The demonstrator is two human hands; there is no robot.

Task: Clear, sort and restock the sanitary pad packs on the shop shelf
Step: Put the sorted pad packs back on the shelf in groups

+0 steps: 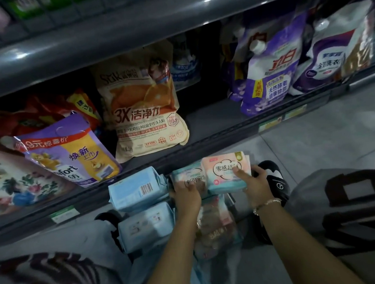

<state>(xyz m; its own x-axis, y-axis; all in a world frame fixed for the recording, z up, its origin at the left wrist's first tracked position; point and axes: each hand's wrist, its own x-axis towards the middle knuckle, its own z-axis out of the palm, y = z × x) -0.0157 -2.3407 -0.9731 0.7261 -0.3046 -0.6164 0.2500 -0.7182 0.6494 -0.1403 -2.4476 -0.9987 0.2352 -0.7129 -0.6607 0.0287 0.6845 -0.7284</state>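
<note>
**Both hands on pad packs below the shelf edge**

Your right hand (254, 181) is clamped on the pink pad pack (226, 172), thumb across its printed face and fingers curled round its right edge. Your left hand (187, 195) grips the paler pad pack (187, 175) just left of it, fingers bent over its near side; the two packs touch side by side. Both sit just in front of the lower shelf edge (204, 145), above more stock between your knees.

To the left, two light blue pad packs (136, 189) are stacked one nearer than the other, the far one showing a barcode. A clear-wrapped pinkish pack (214, 224) lies under your forearms.

On the shelf, a beige detergent pouch (144, 105) stands near the middle, a purple and yellow softener pouch (72, 154) leans at the left, and purple and white detergent bags (272, 73) stand at the right. A black slipper (273, 180) shows on the grey floor beside your right hand.
</note>
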